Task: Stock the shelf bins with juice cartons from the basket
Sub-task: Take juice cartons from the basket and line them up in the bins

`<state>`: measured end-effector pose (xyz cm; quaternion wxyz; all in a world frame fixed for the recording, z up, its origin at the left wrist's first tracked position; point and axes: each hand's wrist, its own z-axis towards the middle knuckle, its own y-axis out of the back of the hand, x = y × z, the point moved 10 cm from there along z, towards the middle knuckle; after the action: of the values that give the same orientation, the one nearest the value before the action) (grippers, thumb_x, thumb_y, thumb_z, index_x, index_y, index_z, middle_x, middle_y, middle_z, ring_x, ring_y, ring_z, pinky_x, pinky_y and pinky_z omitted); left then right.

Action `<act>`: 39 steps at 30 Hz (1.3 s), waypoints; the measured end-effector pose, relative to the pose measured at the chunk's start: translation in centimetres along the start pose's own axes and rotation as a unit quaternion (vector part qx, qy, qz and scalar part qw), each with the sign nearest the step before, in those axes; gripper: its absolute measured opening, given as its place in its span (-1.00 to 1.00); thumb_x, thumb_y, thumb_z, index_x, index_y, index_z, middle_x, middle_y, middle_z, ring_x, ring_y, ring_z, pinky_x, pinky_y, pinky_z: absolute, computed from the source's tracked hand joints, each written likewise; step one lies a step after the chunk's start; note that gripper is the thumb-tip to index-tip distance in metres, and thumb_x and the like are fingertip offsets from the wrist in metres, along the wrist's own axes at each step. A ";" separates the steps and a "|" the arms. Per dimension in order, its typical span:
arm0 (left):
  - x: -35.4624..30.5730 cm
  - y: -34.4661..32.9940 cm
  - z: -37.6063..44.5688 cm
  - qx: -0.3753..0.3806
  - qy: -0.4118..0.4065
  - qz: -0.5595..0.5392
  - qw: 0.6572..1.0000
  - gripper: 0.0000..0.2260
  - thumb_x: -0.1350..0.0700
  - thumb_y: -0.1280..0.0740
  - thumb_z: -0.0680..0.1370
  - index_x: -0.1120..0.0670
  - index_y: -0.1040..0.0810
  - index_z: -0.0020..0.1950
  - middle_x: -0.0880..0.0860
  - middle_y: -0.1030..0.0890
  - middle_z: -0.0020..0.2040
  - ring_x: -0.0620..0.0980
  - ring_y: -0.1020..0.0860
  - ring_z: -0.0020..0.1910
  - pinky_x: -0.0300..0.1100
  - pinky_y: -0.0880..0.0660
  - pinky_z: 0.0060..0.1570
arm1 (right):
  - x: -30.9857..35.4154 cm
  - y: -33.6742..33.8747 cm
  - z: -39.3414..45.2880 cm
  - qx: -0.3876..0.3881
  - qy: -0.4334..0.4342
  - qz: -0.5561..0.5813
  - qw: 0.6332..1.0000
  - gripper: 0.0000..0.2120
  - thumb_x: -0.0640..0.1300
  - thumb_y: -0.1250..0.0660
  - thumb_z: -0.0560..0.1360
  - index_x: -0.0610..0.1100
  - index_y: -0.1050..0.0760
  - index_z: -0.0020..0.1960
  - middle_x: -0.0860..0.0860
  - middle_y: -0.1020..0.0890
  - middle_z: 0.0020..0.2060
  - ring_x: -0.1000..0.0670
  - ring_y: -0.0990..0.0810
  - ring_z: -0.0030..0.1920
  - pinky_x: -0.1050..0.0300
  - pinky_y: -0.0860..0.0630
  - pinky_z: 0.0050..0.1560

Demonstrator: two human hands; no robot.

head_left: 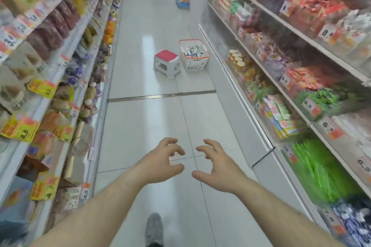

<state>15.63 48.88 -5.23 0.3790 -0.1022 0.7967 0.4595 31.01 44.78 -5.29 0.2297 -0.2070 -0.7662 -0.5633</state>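
A white basket with an orange rim (194, 64) stands on the aisle floor far ahead, against the foot of the right-hand shelving. Several small juice cartons (193, 50) fill it. My left hand (160, 161) and my right hand (215, 163) are stretched out in front of me over the floor, well short of the basket. Both hold nothing, with fingers loosely curled and thumbs apart. The two hands face each other with a small gap between them.
A white step stool with a red top (166, 62) stands just left of the basket. Stocked shelves with clear bins (301, 78) line the right side, and more shelving (50, 90) lines the left. My shoe (153, 226) shows on the tiled floor below.
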 end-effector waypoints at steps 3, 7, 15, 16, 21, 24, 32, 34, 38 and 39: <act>2.3 3.8 8.0 -0.004 -0.009 0.014 1.000 -0.74 -0.07 -0.37 0.47 -0.23 -0.45 0.13 -0.27 -0.19 0.40 -0.22 -0.45 0.18 -0.25 -0.44 0.11 | -0.8 2.0 8.6 0.000 0.004 -0.005 1.000 -0.36 0.25 -0.38 0.40 0.17 -0.27 0.42 0.26 -0.04 0.49 0.13 -0.39 0.33 0.06 -0.44 0.26; 3.8 9.8 19.0 0.022 -0.023 0.051 0.998 -0.73 -0.07 -0.34 0.49 -0.19 -0.46 0.19 -0.24 -0.19 0.43 -0.17 -0.46 0.02 -0.22 -0.38 0.08 | -1.3 5.6 19.9 -0.005 -0.022 -0.001 1.000 -0.39 0.22 -0.38 0.42 0.15 -0.30 0.41 0.24 -0.08 0.48 0.15 -0.43 0.26 0.14 -0.45 0.21; 5.2 21.7 39.4 0.065 -0.038 0.122 0.990 -0.71 -0.09 -0.29 0.51 -0.17 -0.45 0.24 -0.21 -0.20 0.45 -0.15 -0.46 -0.05 -0.22 -0.37 -0.02 | -1.8 14.4 41.4 -0.026 -0.051 0.003 0.998 -0.46 0.18 -0.36 0.45 0.15 -0.32 0.39 0.25 -0.14 0.45 0.16 -0.45 0.18 0.17 -0.47 0.16; 5.5 22.9 42.1 0.067 -0.040 0.129 0.988 -0.71 -0.09 -0.29 0.52 -0.17 -0.45 0.24 -0.21 -0.19 0.45 -0.15 -0.46 -0.04 -0.22 -0.36 -0.04 | -2.1 15.2 44.1 -0.027 -0.050 0.004 0.998 -0.46 0.18 -0.36 0.45 0.15 -0.32 0.38 0.25 -0.14 0.45 0.16 -0.45 0.18 0.18 -0.47 0.16; 8.1 29.0 55.9 0.077 -0.028 0.161 0.984 -0.72 -0.07 -0.29 0.53 -0.14 -0.45 0.24 -0.20 -0.19 0.45 -0.13 -0.48 -0.01 -0.20 -0.37 -0.07 | -5.0 18.7 58.9 -0.029 -0.051 0.019 0.998 -0.48 0.16 -0.36 0.46 0.14 -0.33 0.38 0.25 -0.14 0.45 0.16 -0.44 0.17 0.20 -0.47 0.13; 9.1 33.7 64.1 0.075 -0.023 0.177 0.981 -0.73 -0.04 -0.28 0.54 -0.12 -0.47 0.24 -0.18 -0.24 0.41 -0.07 -0.51 0.03 -0.16 -0.41 -0.01 | -6.6 21.3 68.0 -0.024 -0.052 0.029 0.998 -0.50 0.14 -0.35 0.47 0.14 -0.32 0.37 0.27 -0.13 0.43 0.17 -0.44 0.18 0.21 -0.48 0.11; 11.0 45.4 82.9 0.069 -0.028 0.183 0.980 -0.74 -0.02 -0.27 0.55 -0.09 -0.48 0.24 -0.14 -0.30 0.40 -0.05 -0.50 0.13 -0.19 -0.38 0.05 | -6.8 28.6 89.5 -0.028 -0.073 0.035 0.996 -0.51 0.07 -0.37 0.48 0.08 -0.37 0.37 0.19 -0.18 0.44 0.14 -0.49 0.06 0.15 -0.48 0.15; 12.6 47.6 88.2 0.074 -0.034 0.183 0.980 -0.73 -0.01 -0.27 0.55 -0.09 -0.48 0.24 -0.13 -0.31 0.40 -0.04 -0.49 0.18 -0.14 -0.41 0.14 | -6.8 30.0 95.1 -0.043 -0.080 0.028 0.995 -0.50 0.06 -0.37 0.48 0.07 -0.36 0.39 0.16 -0.19 0.44 0.12 -0.49 0.06 0.15 -0.48 0.15; 15.0 52.2 99.1 0.086 -0.082 0.184 0.976 -0.73 0.00 -0.28 0.55 -0.06 -0.49 0.26 -0.08 -0.32 0.37 -0.01 -0.47 0.22 -0.10 -0.42 0.18 | -7.3 31.9 106.0 -0.057 -0.105 0.019 0.993 -0.48 0.07 -0.36 0.49 0.06 -0.34 0.40 0.13 -0.16 0.46 0.07 -0.53 0.06 0.10 -0.48 0.15; 15.6 53.3 101.8 0.093 -0.093 0.185 0.974 -0.73 0.01 -0.28 0.56 -0.05 -0.49 0.26 -0.07 -0.33 0.37 -0.01 -0.47 0.22 -0.12 -0.41 0.18 | -7.5 32.4 108.5 -0.061 -0.118 0.017 0.991 -0.48 0.07 -0.36 0.49 0.06 -0.34 0.41 0.12 -0.15 0.47 0.05 -0.54 0.07 0.08 -0.48 0.15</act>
<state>29.45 163.87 -10.76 0.3676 0.1258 0.8025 0.4528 42.86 157.39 -12.93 0.1338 -0.2986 -0.7486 -0.5766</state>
